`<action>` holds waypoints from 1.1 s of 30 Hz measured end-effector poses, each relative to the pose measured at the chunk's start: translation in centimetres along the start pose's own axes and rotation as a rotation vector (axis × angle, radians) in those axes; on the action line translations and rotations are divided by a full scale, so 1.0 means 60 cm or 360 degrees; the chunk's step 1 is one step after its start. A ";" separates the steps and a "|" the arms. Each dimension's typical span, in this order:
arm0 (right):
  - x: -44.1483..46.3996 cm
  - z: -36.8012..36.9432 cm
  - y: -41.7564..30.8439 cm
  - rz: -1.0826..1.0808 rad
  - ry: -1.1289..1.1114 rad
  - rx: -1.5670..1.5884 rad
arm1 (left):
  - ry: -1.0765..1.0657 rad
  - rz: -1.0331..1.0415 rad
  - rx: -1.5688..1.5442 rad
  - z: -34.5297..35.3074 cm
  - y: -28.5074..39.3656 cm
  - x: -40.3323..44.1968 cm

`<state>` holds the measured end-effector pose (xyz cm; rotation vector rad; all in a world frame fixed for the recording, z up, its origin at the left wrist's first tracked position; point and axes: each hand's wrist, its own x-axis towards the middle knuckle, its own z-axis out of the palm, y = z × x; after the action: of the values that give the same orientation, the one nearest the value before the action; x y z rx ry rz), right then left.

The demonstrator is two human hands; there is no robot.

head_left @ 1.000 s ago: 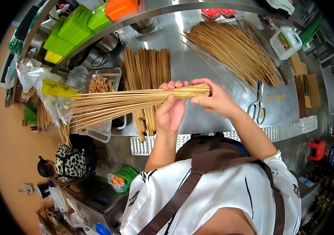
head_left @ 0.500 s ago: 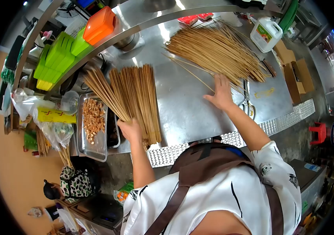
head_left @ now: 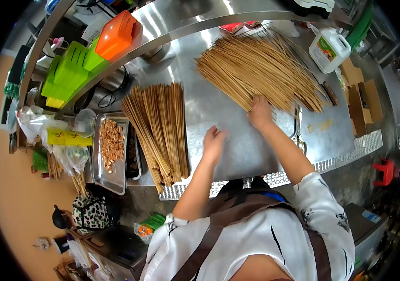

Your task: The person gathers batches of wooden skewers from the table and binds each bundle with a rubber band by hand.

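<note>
A large loose pile of bamboo skewers [head_left: 256,65] lies across the back right of the steel table. My right hand [head_left: 260,114] is at the pile's near edge, its fingers curled over the skewer ends. To the left, a flatter bunch of bamboo skewers [head_left: 162,131] lies with its near ends by the table's front edge. Between the two groups, over bare metal, is my left hand [head_left: 214,144]. It is slightly blurred, holds nothing that I can see, and its fingers look apart.
A metal tray of chopped meat pieces [head_left: 111,145] stands left of the bunch. Scissors [head_left: 299,136] and a knife [head_left: 328,92] lie at the right, near a white jug [head_left: 329,49]. A raised shelf edge [head_left: 162,35] crosses the back. Another person [head_left: 87,215] is at lower left.
My left hand has let go of skewers now lying on the left bunch and moved right. My right hand has shifted slightly left and down, its spread fingers now curled at the pile's edge.
</note>
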<state>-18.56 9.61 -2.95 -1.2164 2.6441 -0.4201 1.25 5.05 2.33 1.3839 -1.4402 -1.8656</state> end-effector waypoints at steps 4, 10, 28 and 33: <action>-0.036 -0.040 -0.025 0.0001 0.0276 -0.0134 | 0.0126 -0.0107 -0.0207 0.075 -0.023 0.098; -0.023 -0.014 -0.012 -0.0137 0.0318 -0.0153 | 0.0145 -0.0238 -0.0242 0.137 0.001 0.155; 0.005 -0.073 -0.011 -0.0524 0.0638 0.0328 | 0.0277 -0.0234 0.1102 0.174 0.071 0.189; -0.010 -0.037 -0.039 -0.0378 -0.0016 0.0676 | 0.0537 -0.0165 0.1053 0.174 0.067 0.185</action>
<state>-17.19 9.02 -0.03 -1.3745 2.2413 -0.9531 -13.57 -0.08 0.64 1.9836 -1.9075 -1.1481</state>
